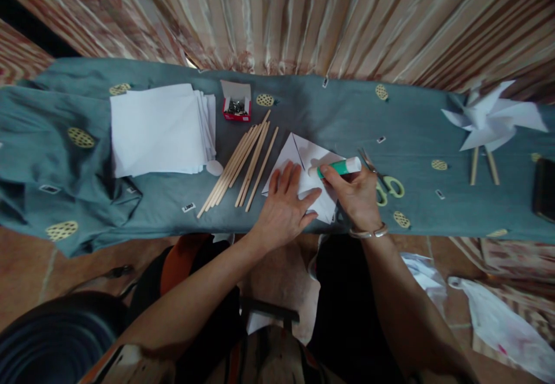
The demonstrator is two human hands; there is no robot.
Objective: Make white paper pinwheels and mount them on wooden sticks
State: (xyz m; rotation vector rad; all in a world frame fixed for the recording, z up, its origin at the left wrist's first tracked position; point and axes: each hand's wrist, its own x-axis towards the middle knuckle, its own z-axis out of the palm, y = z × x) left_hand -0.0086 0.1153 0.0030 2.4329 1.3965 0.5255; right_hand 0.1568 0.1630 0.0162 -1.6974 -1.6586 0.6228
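A square of white paper (318, 151) with cut lines and creases lies on the cloth in front of me. My left hand (284, 202) rests flat on it, fingers spread, holding it down. Between the fingers of my right hand (356, 193) is a green and white glue stick (340, 168), tilted with its tip at the paper's middle. Just right of that hand lie scissors (384, 183) with light green handles. Several wooden sticks (243, 161) lie left of the paper.
A stack of white paper (156, 129), a white round cap (214, 168) and an open red box of small metal pieces (236, 108) are on the left. Paper pinwheels (489, 115) on sticks and a dark object (544, 190) are at right. A pleated curtain (277, 19) hangs behind.
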